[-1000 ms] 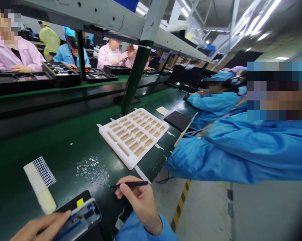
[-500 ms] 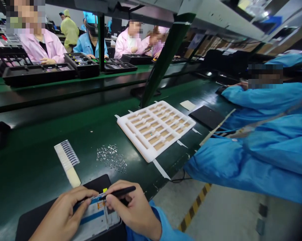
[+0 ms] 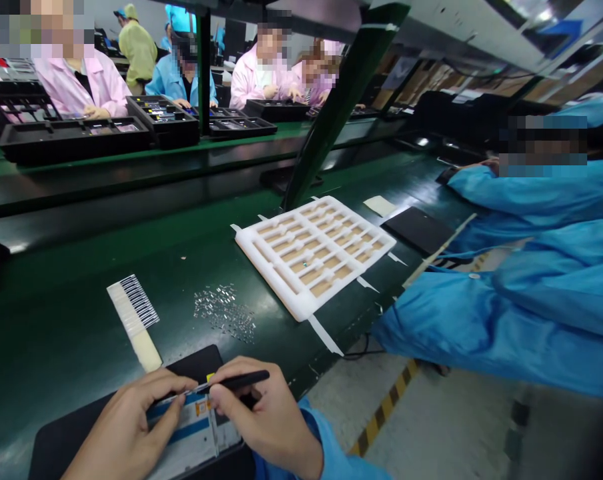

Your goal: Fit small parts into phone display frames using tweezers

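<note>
A flat silver device panel (image 3: 189, 450) with blue strips and a small orange patch lies on a black pad (image 3: 56, 433) at the bottom of the view. My left hand (image 3: 131, 420) rests over its left side, thumb and index finger pinched at the far edge. In my right hand (image 3: 266, 413) is a pair of black tweezers (image 3: 241, 381), held like a pen. Their tip points left and meets the panel's far edge beside my left fingertips. Whatever tiny piece may be between the tips is too small to make out.
Beyond the pad lie a cream card with a row of thin strips (image 3: 131, 313) and scattered small metal pieces (image 3: 224, 313). A white slotted tray (image 3: 309, 313) is taped down farther right. A co-worker in blue (image 3: 506, 320) sits at right. A green post (image 3: 326, 113) slants upward.
The view has shifted slightly. My left thumb has moved up closer to the index fingertip at the panel's far edge. The tweezers stay at nearly the same spot.
</note>
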Demonstrator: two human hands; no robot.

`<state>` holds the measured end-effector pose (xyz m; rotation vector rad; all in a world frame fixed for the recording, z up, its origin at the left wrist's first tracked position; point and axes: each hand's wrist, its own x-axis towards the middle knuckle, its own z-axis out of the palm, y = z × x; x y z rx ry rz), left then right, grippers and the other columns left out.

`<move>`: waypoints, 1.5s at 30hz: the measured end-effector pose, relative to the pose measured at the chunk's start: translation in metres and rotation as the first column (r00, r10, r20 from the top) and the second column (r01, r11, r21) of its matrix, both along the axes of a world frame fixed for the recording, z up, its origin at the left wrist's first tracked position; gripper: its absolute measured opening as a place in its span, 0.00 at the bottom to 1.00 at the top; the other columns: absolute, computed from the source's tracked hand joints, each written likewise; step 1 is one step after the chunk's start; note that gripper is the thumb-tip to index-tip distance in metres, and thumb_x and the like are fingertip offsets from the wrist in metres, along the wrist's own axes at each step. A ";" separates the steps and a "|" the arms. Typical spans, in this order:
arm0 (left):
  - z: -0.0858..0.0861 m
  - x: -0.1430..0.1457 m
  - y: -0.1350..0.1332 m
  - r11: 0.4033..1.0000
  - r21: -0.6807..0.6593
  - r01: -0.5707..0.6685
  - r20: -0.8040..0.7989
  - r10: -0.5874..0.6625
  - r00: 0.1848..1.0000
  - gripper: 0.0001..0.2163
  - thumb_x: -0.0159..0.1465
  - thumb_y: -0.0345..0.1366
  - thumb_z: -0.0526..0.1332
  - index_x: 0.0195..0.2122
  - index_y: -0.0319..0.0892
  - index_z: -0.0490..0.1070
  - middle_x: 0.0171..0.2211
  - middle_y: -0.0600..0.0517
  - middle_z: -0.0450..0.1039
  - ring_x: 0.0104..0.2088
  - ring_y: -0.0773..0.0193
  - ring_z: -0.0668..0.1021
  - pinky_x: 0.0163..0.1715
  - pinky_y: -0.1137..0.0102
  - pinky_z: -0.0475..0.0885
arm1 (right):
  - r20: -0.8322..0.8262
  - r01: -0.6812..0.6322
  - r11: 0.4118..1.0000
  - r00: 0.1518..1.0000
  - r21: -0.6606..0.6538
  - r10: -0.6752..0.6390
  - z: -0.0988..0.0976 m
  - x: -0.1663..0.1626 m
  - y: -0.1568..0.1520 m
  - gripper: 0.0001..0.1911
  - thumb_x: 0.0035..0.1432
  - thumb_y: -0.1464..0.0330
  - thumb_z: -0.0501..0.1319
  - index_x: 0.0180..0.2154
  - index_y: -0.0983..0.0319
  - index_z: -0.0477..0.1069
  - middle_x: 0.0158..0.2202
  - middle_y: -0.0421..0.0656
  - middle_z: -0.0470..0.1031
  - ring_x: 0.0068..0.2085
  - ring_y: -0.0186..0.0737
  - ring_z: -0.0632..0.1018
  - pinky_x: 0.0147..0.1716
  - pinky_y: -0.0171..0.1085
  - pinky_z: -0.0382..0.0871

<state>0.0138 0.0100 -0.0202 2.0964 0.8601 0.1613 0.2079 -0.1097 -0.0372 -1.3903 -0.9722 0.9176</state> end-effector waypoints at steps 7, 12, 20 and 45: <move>-0.004 0.002 -0.004 0.997 0.022 -0.069 -0.035 0.070 0.997 0.16 0.71 0.53 0.60 0.46 0.55 0.85 0.44 0.53 0.85 0.43 0.63 0.86 0.44 0.77 0.80 | 0.043 0.023 0.999 0.999 0.049 -0.025 0.002 -0.001 0.000 0.05 0.63 0.69 0.69 0.37 0.62 0.86 0.34 0.45 0.83 0.32 0.36 0.83 0.30 0.29 0.76; -0.011 0.001 -0.003 0.995 0.068 -0.070 -0.022 0.071 0.997 0.14 0.70 0.51 0.62 0.42 0.54 0.85 0.41 0.54 0.86 0.40 0.63 0.87 0.40 0.77 0.80 | 0.103 0.036 0.994 0.994 0.102 -0.046 0.006 0.000 0.000 0.06 0.63 0.70 0.68 0.38 0.62 0.86 0.35 0.45 0.85 0.32 0.36 0.84 0.31 0.30 0.76; -0.010 0.002 -0.004 0.990 0.105 -0.094 -0.040 0.098 0.994 0.14 0.70 0.52 0.62 0.44 0.54 0.86 0.41 0.54 0.86 0.40 0.63 0.87 0.39 0.78 0.80 | 0.149 0.037 0.977 0.986 0.209 -0.069 0.003 -0.001 -0.002 0.06 0.63 0.73 0.68 0.40 0.62 0.85 0.36 0.47 0.85 0.37 0.39 0.86 0.39 0.32 0.80; 0.012 -0.015 0.029 0.697 0.708 0.112 -0.076 -0.083 0.994 0.21 0.78 0.51 0.52 0.48 0.51 0.84 0.44 0.52 0.85 0.43 0.60 0.86 0.41 0.71 0.81 | 0.198 -0.026 0.974 0.980 0.226 -0.020 -0.002 -0.003 -0.004 0.08 0.65 0.72 0.67 0.45 0.62 0.85 0.40 0.49 0.85 0.39 0.41 0.86 0.41 0.33 0.80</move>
